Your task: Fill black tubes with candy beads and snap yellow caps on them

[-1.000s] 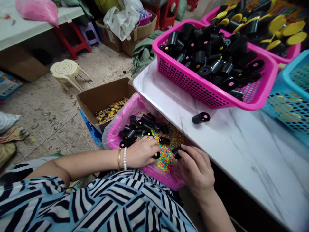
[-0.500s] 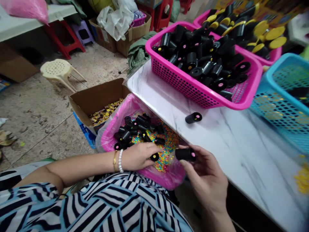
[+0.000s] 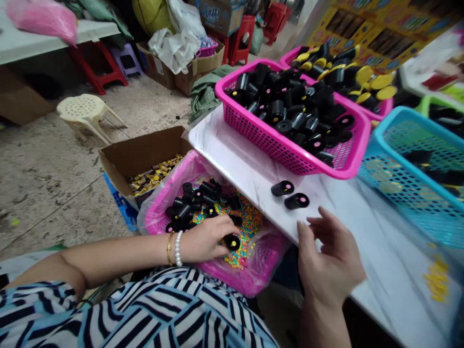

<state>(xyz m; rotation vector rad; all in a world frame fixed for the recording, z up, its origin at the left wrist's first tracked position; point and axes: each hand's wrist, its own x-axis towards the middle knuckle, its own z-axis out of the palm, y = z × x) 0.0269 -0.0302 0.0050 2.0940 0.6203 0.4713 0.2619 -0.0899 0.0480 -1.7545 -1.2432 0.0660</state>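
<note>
My left hand, with a pearl bracelet at the wrist, grips a black plastic cylinder with a yellow dot on its end. It is over a plastic-lined pink basin that holds small coloured beads and several black cylinders. My right hand hovers by the edge of the marble-patterned table, fingers apart and nothing in them. Just beyond its fingertips lie two black cylinders on the table, the nearer one and the farther one, each with a pink dot.
A pink basket heaped with black cylinders stands on the table, a blue basket to its right. Yellow bits lie at the table's right. A cardboard box of small yellow pieces adjoins the basin. A cream stool stands on the floor.
My right hand has let go of its pink-dotted cylinder, which now lies on the table beside the other one. My left hand still holds its cylinder over the basin. The view has shifted slightly.
</note>
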